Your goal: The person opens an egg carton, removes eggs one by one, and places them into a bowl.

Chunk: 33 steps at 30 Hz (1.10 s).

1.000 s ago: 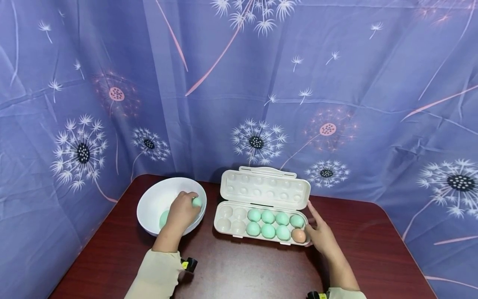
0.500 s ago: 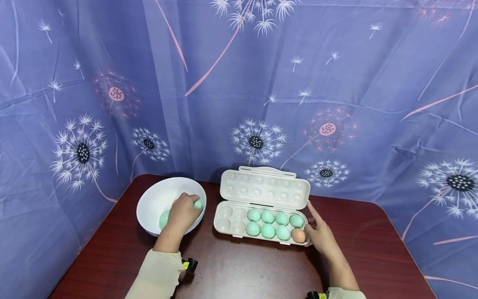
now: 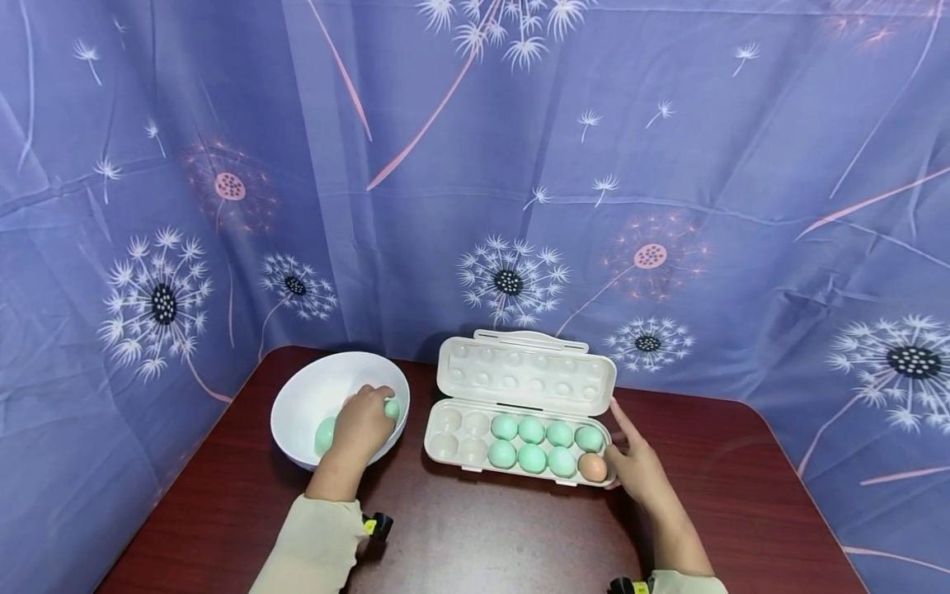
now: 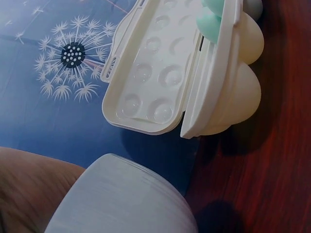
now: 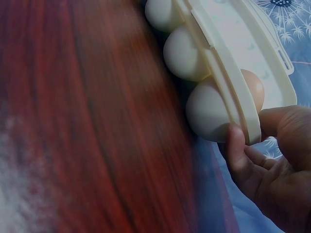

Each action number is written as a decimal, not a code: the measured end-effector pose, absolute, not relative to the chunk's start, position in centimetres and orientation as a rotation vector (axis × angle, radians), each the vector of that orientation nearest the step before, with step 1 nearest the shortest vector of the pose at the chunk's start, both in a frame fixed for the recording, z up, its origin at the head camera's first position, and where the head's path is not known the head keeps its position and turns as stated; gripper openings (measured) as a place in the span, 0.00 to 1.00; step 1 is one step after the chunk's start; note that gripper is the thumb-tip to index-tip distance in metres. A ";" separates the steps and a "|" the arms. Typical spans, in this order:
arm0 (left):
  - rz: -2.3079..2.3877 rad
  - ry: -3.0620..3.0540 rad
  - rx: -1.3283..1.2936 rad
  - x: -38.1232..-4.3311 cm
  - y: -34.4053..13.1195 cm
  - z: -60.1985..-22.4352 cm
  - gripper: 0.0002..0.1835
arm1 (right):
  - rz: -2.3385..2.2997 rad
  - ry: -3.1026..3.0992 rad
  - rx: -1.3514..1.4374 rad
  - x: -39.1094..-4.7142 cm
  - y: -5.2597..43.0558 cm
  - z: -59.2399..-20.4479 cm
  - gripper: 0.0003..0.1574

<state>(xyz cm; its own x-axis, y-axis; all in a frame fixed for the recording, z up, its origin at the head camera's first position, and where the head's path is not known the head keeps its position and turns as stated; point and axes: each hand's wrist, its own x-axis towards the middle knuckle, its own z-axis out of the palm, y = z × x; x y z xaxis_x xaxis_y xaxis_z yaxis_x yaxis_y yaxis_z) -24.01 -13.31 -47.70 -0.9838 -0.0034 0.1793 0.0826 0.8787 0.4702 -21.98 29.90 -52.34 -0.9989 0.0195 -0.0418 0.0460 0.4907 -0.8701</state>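
My left hand (image 3: 362, 425) is inside the white bowl (image 3: 297, 404), its fingers curled round a pale green egg (image 3: 392, 408) that shows at the thumb side. Another green egg (image 3: 324, 436) lies in the bowl, partly behind the hand. To the right, a cream plastic egg box (image 3: 475, 470) stands with its lid (image 3: 529, 375) tilted back. Green eggs (image 3: 532, 458) sit in its middle and right cups; a brown egg (image 3: 593, 468) is in the near right corner. My right hand (image 3: 640, 470) grips the box's right end, thumb and fingers at the rim (image 5: 245, 107).
The leftmost cups (image 3: 445, 447) of the egg box hold no eggs. A dark red wooden table (image 3: 490, 536) carries everything. A blue dandelion-print curtain (image 3: 416, 272) hangs close behind the bowl and box. In the left wrist view, the bowl's side (image 4: 121, 199) fills the bottom.
The green egg in my left hand has shifted slightly lower, with less of it showing past the fingers. My right hand and the egg box stay where they were.
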 end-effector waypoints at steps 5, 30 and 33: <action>-0.686 -2.911 -0.047 -24.0 -13.4 -47.9 0.21 | -1.554 2.699 0.066 -22.1 29.9 -52.4 0.51; -0.747 -2.894 0.027 -23.9 -13.4 -47.4 0.20 | -1.535 2.717 0.053 -22.0 29.9 -52.2 0.51; -0.763 -2.872 0.051 -23.9 -13.2 -47.0 0.20 | -1.550 2.710 0.054 -21.9 29.9 -52.1 0.51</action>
